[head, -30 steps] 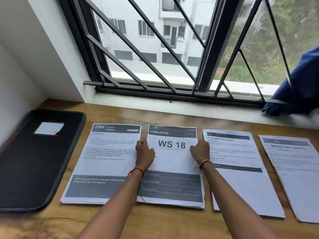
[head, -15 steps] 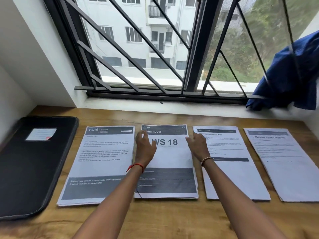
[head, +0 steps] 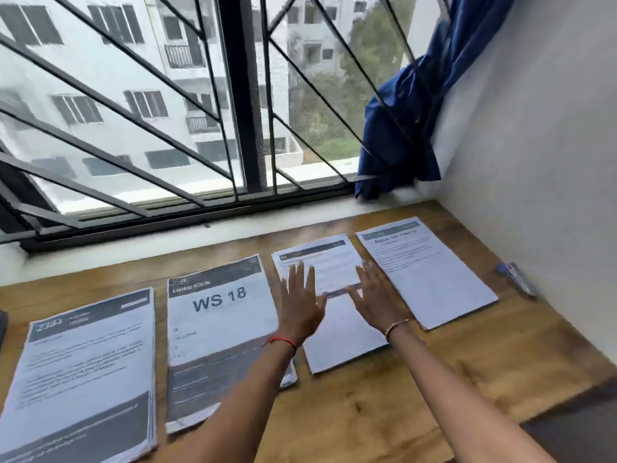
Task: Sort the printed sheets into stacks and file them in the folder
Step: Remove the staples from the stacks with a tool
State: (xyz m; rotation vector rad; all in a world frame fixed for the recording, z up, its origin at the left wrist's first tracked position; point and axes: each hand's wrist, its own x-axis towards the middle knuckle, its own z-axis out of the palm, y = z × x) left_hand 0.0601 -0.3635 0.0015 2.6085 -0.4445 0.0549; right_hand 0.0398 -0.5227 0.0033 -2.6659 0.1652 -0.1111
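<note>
- Both hands are over the third stack (head: 337, 345), which lies on the wooden desk (head: 434, 379) at 5 o'clock from the centre of the view.
- Left hand (head: 300, 302): fingers straight and spread over the stack's left edge. It holds nothing.
- Right hand (head: 374, 295): fingers also straight and spread, over the right half of the same stack. It holds nothing.
- We cannot tell whether the palms press the paper or hover just above it.
- The WS 18 stack (head: 217, 329) sits at 9 o'clock of the left hand and the 2384 stack (head: 83, 379) at 8 o'clock. The fourth stack (head: 427, 272) is at 2 o'clock of the right hand. The stacks lie near one another but apart.
- We cannot identify the folder. Only a dark sliver (head: 2, 329) shows at the 9 o'clock edge of the view.
- A pen-like item (head: 517, 279) lies at 3 o'clock of the right hand, beside the wall.
- We judge the step in hand to be squaring the third stack.
- To do it well, bring both palms in against the long edges together and press evenly, then check the 12 o'clock edge for sheets standing proud.
- The left forearm crosses the WS 18 stack's corner, so it should be kept lifted to avoid dragging the top sheet.
</note>
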